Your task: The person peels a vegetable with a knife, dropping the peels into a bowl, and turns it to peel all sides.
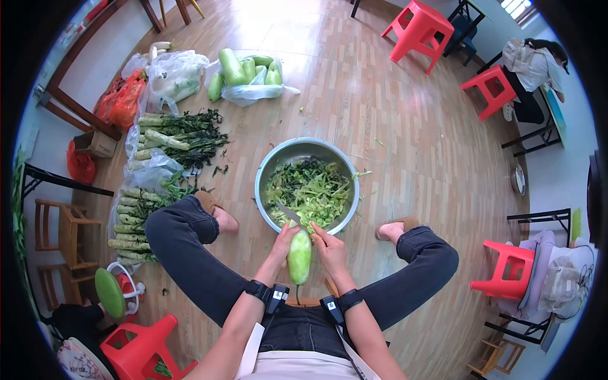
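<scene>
A light green gourd (pixel 299 256) hangs between my hands, near the front rim of a metal bowl (pixel 261 183). My left hand (pixel 284 243) is closed at the gourd's upper left side, beside a knife (pixel 290 214) whose blade points up and left over the bowl. My right hand (pixel 329 247) is closed near the gourd's top right; what its fingertips grip is too small to make out. Which hand holds the knife's handle is hidden. Chopped green leaves and stems (pixel 310 193) lie in the bowl.
Leafy stalks (pixel 168 139) lie on plastic at the left, below bags and a pile of gourds (pixel 234 68). Red stools (pixel 418 31) stand at the upper right, where a person (pixel 538 73) sits. My legs flank the bowl.
</scene>
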The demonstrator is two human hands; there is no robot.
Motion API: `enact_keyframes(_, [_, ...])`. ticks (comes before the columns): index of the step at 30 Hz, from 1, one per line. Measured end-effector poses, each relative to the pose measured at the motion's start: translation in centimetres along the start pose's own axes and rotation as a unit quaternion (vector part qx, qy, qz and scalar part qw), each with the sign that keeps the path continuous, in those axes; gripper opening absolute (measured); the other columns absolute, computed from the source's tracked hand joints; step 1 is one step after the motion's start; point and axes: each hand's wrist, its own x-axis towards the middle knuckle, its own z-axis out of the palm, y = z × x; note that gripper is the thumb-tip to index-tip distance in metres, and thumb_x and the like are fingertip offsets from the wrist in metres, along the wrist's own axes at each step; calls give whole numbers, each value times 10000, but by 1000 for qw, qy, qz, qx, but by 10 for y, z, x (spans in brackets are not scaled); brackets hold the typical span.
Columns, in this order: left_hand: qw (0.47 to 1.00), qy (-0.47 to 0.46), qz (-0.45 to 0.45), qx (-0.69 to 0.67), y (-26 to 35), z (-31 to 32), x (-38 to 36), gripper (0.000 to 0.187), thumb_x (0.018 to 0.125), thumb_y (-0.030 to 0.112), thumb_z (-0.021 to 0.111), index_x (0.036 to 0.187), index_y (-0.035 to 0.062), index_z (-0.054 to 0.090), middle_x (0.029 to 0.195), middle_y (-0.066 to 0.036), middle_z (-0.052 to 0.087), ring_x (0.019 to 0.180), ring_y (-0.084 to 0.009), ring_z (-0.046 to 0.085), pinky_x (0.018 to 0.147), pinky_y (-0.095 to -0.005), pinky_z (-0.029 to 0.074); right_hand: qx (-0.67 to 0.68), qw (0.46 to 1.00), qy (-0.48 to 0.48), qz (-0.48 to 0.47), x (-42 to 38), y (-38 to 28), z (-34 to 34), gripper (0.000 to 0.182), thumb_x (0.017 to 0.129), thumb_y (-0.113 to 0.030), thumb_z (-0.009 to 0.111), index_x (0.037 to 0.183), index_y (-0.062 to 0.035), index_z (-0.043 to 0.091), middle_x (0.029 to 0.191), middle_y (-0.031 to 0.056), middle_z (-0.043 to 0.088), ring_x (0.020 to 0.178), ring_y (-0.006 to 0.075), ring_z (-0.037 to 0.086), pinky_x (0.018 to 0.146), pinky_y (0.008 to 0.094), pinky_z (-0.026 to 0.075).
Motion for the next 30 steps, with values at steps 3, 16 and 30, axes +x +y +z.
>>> enact_keyframes(3, [1000, -15, 6, -8, 3, 4, -3, 306, 857, 249, 497, 1112, 102, 412, 880, -66, 568, 722, -171, 603, 603, -297, 516, -6, 1000, -8, 7, 1, 0, -1, 297, 830, -224, 578, 1125, -227, 602, 765, 78, 656, 645, 183, 629, 585, 278, 469])
enact_keyframes(16, [993, -111, 5, -41, 12, 18, -16, 405, 826, 300, 532, 1144, 79, 411, 907, -115, 589, 805, -192, 611, 669, -308, 514, 311, 898, 0, 312, 5, 45, 9, 304, 923, -285, 465, 1022, -47, 627, 518, -42, 443, 452, 23, 371, 417, 174, 279])
enact_keyframes(30, [998, 48, 14, -46, -12, -16, 10, 373, 910, 351, 419, 1126, 52, 479, 952, -74, 596, 803, -163, 594, 702, -306, 500, 31, 999, -25, 12, -9, -9, -6, 307, 841, -341, 558, 1142, -290, 583, 676, 55, 603, 566, 181, 579, 539, 297, 446])
